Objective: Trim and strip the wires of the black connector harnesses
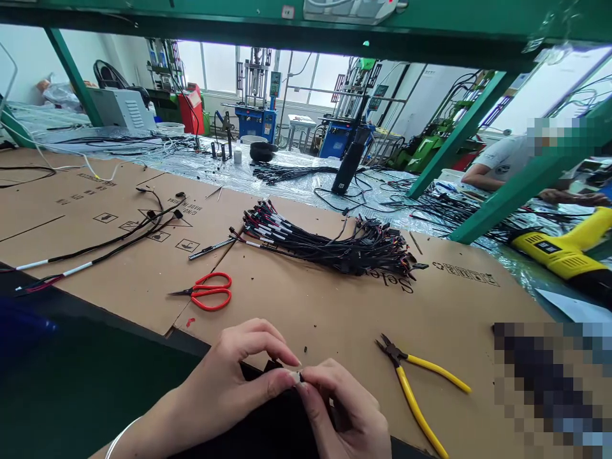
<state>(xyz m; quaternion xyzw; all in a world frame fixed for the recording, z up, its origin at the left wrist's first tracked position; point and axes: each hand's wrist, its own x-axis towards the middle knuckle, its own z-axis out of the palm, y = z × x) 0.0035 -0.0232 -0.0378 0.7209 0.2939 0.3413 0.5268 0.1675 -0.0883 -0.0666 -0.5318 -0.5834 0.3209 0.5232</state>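
Note:
My left hand is at the bottom centre, thumb and index finger close together at a small black and white piece. From the right, my right hand pinches the same piece, its fingertips meeting the left thumb. Most of the piece is hidden by the fingers. Something black shows behind and below the hands. Red-handled scissors lie open up and left of my left hand. Cutters with yellow handles rest open to the right of my right hand. Beyond the hands lies a bundle of black cables.
Brown cardboard covers the table. Loose cables lie at the left, tweezers beside the bundle. A yellow heat gun is at the right. Green posts rise there, with a person beyond. A black device stands behind.

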